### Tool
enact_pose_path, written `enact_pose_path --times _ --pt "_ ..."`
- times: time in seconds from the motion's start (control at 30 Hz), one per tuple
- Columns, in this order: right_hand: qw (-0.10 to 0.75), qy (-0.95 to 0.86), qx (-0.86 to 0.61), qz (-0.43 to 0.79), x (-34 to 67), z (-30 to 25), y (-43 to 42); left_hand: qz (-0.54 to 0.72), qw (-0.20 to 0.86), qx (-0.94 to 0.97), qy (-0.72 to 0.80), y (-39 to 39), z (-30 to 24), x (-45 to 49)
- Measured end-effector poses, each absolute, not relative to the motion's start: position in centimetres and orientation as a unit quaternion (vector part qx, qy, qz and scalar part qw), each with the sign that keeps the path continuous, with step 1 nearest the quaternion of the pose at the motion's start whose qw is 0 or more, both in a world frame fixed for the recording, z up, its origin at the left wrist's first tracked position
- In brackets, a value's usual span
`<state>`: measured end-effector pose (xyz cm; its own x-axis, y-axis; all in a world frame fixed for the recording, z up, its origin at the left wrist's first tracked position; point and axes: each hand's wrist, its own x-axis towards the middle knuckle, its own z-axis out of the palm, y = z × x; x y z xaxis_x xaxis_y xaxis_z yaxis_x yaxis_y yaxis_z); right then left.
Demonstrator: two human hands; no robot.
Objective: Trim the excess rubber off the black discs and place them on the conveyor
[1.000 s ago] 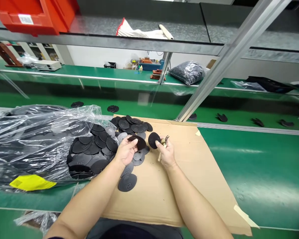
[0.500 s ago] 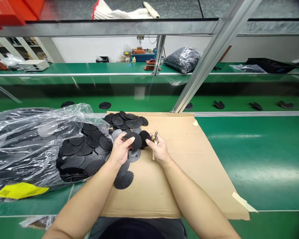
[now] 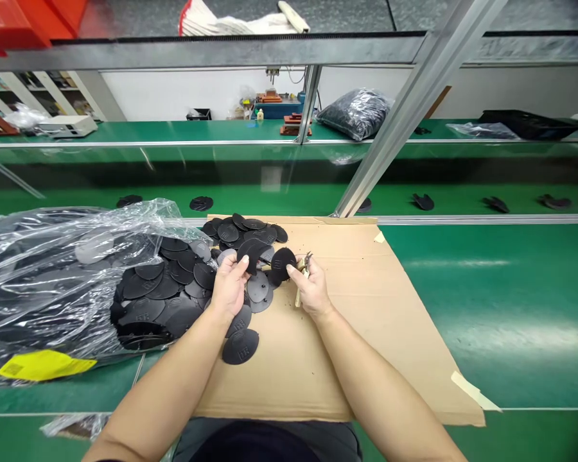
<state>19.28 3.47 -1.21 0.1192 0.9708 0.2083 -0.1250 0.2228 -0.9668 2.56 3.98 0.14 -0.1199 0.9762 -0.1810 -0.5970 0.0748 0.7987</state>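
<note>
My left hand (image 3: 230, 285) pinches a thin black crescent-shaped piece (image 3: 251, 251) between thumb and fingers. In my right hand (image 3: 312, 287), a flat black disc (image 3: 283, 264) with raised marks is gripped by the thumb and fingers. A pair of small cutting pliers (image 3: 303, 273) with pale handles also sits within that hand, jaws pointing up. The crescent and the disc are held side by side, above the cardboard sheet (image 3: 356, 346). Beneath and beside my left hand lie several loose black discs (image 3: 241, 346), some overlapping.
A clear plastic bag (image 3: 52, 282) full of black discs lies open at the left, with a yellow label (image 3: 45, 366). Another pile of discs (image 3: 243, 231) rests at the cardboard's back edge. A slanted metal post (image 3: 395, 141) rises behind it. Black pieces (image 3: 422, 202) lie along the green belt.
My left hand's piece has tilted and now shows a crescent outline. The disc in my right hand has turned, showing its marked face. Both hands stay nearly in place.
</note>
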Motion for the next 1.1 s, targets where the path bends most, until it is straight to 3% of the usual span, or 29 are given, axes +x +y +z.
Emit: enact_pose_path --times 0.7,1.1 --pt "0.547 -0.604 -0.471 0.339 19.1 -1.9 3.4 0.541 0.694 0.326 0.346 2.8 0.1 3.7" --pt "0.524 -0.621 -0.48 0.332 18.7 -1.4 3.0 0.542 0.646 0.339 0.417 2.5 -0.5 4.2"
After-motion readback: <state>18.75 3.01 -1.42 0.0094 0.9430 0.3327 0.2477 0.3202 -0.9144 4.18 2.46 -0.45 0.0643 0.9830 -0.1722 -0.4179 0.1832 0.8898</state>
